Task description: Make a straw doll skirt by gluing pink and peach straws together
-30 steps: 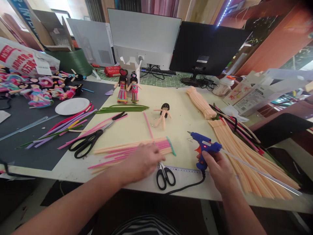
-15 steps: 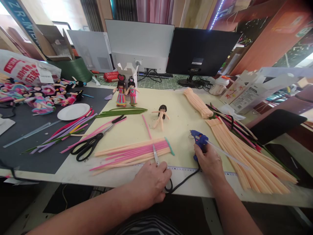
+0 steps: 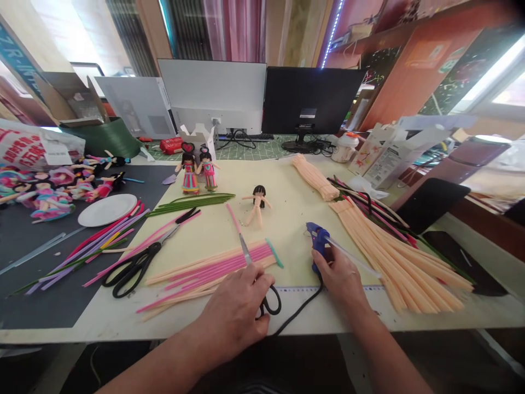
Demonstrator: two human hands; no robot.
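Note:
My left hand [image 3: 241, 298] is closed on a pair of scissors [image 3: 246, 250]. Their blades point away from me over a row of pink and peach pipe cleaners [image 3: 221, 260], and a black handle loop shows by my fingers. At the tips lies the lower end of a single pink pipe cleaner [image 3: 233, 218]. A teal strip [image 3: 274, 253] crosses the row's right end. In my right hand [image 3: 342, 276] is a blue glue gun [image 3: 319, 241], nozzle to the left, a clear glue stick behind it. Beyond both hands lies a peach doll figure [image 3: 257, 207] with black hair.
Black-handled scissors [image 3: 137, 265] and loose coloured pipe cleaners [image 3: 94, 249] lie left, near a white plate [image 3: 107, 210]. Two dressed dolls [image 3: 199, 169] stand at the back. Peach pipe cleaner bundles [image 3: 394, 249] spread right. The glue gun's cord [image 3: 299, 312] runs to the front edge.
The camera view has shifted right and tilted up. My left hand has moved the scissors slightly, and more of the handle loop shows. My right hand still holds the glue gun.

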